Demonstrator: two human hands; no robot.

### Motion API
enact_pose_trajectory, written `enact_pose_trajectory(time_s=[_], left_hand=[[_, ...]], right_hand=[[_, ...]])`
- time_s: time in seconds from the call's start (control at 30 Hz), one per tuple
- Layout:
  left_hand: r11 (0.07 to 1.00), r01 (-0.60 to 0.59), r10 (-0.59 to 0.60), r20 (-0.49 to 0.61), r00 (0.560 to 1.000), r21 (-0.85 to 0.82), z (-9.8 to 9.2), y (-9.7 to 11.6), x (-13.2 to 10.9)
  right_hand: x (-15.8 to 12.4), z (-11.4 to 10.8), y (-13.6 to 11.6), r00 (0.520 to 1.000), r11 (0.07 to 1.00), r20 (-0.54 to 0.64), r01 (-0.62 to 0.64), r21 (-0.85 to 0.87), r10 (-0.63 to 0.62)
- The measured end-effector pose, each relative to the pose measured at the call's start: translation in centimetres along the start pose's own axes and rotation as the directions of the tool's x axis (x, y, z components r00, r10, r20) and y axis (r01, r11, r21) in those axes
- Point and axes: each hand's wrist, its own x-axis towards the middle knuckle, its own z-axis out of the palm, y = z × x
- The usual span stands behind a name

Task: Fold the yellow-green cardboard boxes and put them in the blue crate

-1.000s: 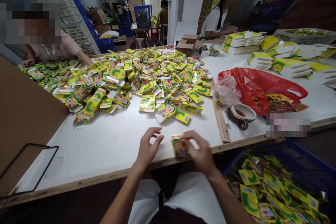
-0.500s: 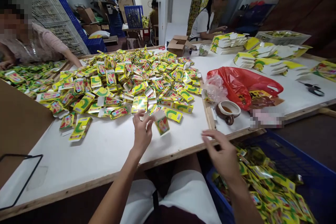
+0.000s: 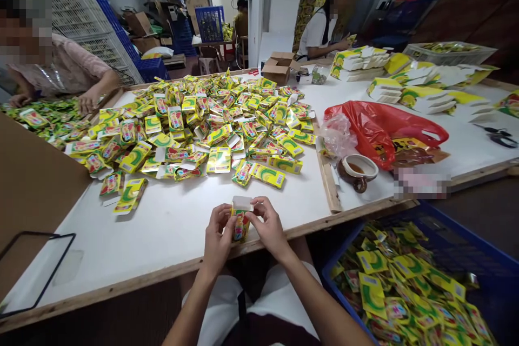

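Note:
A small yellow and green printed box (image 3: 240, 225) is held upright between my two hands, close to the table's front edge. Its white top flap stands raised. My left hand (image 3: 219, 235) grips the box's left side with thumb and fingers. On the other side, my right hand (image 3: 268, 227) pinches it near the upper right corner. Beyond my hands spreads a big heap of similar small boxes (image 3: 188, 119), several with white end flaps sticking out.
At right lie a brown cup (image 3: 357, 172), a red plastic bag (image 3: 365, 124), scissors (image 3: 500, 135) and flat box stacks (image 3: 425, 97). A blue crate (image 3: 405, 281) of yellow packs sits below right. Cardboard (image 3: 36, 173) stands left. Co-workers sit at left and at the back.
My left hand has brought the box down toward the table's front edge. My right hand came in from above the blue crate and took hold of the box too.

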Motion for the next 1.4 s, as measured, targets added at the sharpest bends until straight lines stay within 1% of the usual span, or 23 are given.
enact_pose_trajectory(time_s=[0.13,0.2,0.3,0.4,0.47,0.6,0.67,0.73,0.83,0.93,1.07,1.13,1.27,1.33,1.37,1.4], left_hand=[[0.999,0.026,-0.029,0.051,0.998,0.045,-1.0,0.3,0.0],[0.997,0.033,-0.038,0.078,0.996,0.065,-1.5,0.4,0.2],[0.993,0.023,-0.038,0.122,0.992,0.118,-2.2,0.5,0.3],[0.985,-0.017,-0.01,0.153,0.988,0.173,-2.6,0.6,0.4],[0.987,-0.052,0.031,0.13,0.991,0.155,-2.5,0.7,0.5],[0.996,-0.088,0.088,0.019,0.996,0.023,-1.9,0.7,0.4],[0.995,-0.086,0.087,-0.012,0.996,0.05,-1.9,0.8,0.4],[0.992,-0.069,0.071,-0.015,0.997,0.104,-2.0,1.0,0.4],[0.994,-0.025,0.026,-0.015,1.0,0.111,-2.3,1.4,0.6],[0.996,0.005,-0.003,-0.022,1.0,0.093,-2.3,1.8,1.1],[0.995,0.084,-0.082,-0.053,0.995,0.047,-2.3,1.9,1.7],[0.994,0.105,-0.103,-0.054,0.993,0.03,-2.5,1.7,1.8],[0.998,0.032,-0.031,-0.01,0.999,0.056,-3.1,0.8,1.3],[0.996,-0.011,0.007,0.048,0.999,0.093,-3.6,0.6,0.8],[0.993,-0.032,0.022,0.086,0.996,0.116,-3.9,0.6,0.6],[0.989,-0.054,0.037,0.126,0.991,0.135,-4.3,0.7,0.6]], right_hand=[[0.7,-0.1,-0.9,0.986,0.996,0.162,0.04,-0.079,-0.027],[1.1,-0.2,-1.2,0.977,0.991,0.207,0.072,-0.117,-0.047],[1.3,0.0,-1.2,0.977,0.985,0.197,0.106,-0.137,-0.078],[1.1,0.4,-1.1,0.993,0.994,0.107,0.064,-0.089,-0.054],[1.0,0.7,-1.1,0.994,0.994,0.083,0.071,-0.083,-0.064],[0.9,1.0,-1.7,0.974,0.969,0.156,0.189,-0.16,-0.164],[0.8,1.1,-2.2,0.964,0.959,0.18,0.228,-0.171,-0.197],[0.8,1.2,-2.5,0.961,0.954,0.183,0.239,-0.184,-0.205],[1.0,1.6,-2.8,0.972,0.952,0.153,0.21,-0.224,-0.178],[1.4,1.9,-2.9,0.984,0.957,0.129,0.151,-0.248,-0.122],[1.8,1.7,-2.9,0.993,0.976,0.11,0.069,-0.207,-0.047],[1.8,1.6,-2.7,0.992,0.98,0.117,0.058,-0.19,-0.036],[1.5,2.3,-1.7,0.984,0.992,0.171,0.065,-0.112,-0.045],[1.1,2.4,-1.7,0.979,0.995,0.199,0.052,-0.086,-0.034],[0.8,2.0,-2.0,0.98,0.994,0.197,0.052,-0.098,-0.032],[0.5,1.2,-2.5,0.983,0.99,0.181,0.06,-0.13,-0.035]])
